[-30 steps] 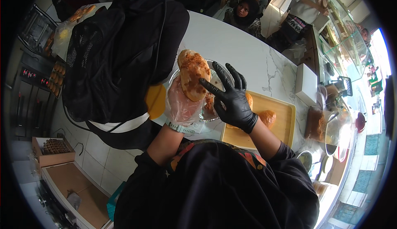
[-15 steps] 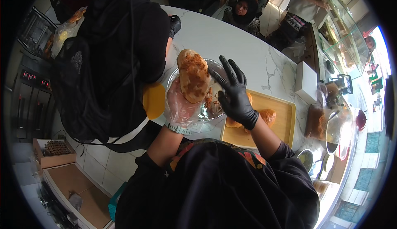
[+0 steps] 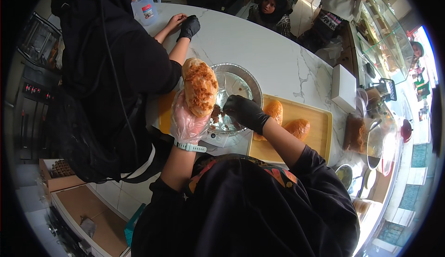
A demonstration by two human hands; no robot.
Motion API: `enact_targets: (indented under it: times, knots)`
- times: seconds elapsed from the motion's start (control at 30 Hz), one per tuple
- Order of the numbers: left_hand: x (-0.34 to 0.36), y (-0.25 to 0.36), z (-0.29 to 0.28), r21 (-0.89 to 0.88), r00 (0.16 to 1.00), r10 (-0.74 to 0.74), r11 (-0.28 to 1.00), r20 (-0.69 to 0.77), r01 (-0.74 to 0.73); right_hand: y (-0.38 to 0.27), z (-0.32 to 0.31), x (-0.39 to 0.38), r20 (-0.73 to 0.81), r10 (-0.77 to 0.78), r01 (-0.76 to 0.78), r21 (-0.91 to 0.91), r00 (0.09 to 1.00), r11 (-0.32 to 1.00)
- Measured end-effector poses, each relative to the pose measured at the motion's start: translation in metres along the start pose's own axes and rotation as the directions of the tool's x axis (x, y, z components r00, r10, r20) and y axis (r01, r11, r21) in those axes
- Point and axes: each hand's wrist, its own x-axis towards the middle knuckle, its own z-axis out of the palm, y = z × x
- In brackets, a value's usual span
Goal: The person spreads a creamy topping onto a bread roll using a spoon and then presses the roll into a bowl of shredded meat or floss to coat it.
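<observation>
My left hand (image 3: 187, 122), in a clear plastic glove, grips an oval bread roll (image 3: 199, 85) coated on top with brown crumbly topping. Just right of it is a round foil pan (image 3: 254, 83) holding some brown crumbs (image 3: 216, 112). My right hand (image 3: 243, 112), in a black glove, is low over the pan with its fingers curled together; whatever they may hold is hidden. Beside that hand, glossy buns (image 3: 296, 129) lie on a pale yellow tray (image 3: 273, 151).
A co-worker in black (image 3: 111, 71) stands close on the left, hands resting near a plastic jug (image 3: 147, 11). A white box (image 3: 343, 90), containers (image 3: 356, 134) and a glass display case (image 3: 384, 43) line the right. Several people stand or crouch beyond the marble counter (image 3: 278, 67).
My left hand and the roll have shifted left. My right hand has dropped from spread fingers beside the roll to curled fingers over the pan. The co-worker has moved left.
</observation>
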Motion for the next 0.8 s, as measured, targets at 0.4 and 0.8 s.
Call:
enact_targets:
  times: [0.4, 0.8]
  knots:
    - [0.0, -0.006, -0.003, 0.038, 0.997, -0.079, 0.996, -0.009, 0.079, 0.007, -0.06, -0.001, -0.035, 0.107, -0.095, 0.249, 0.994, 0.964]
    - [0.0, -0.019, 0.006, -0.027, 0.998, -0.055, 0.998, -0.012, 0.055, -0.044, -0.108, 0.027, -0.196, -0.112, 0.161, 0.257, 0.974, 0.953]
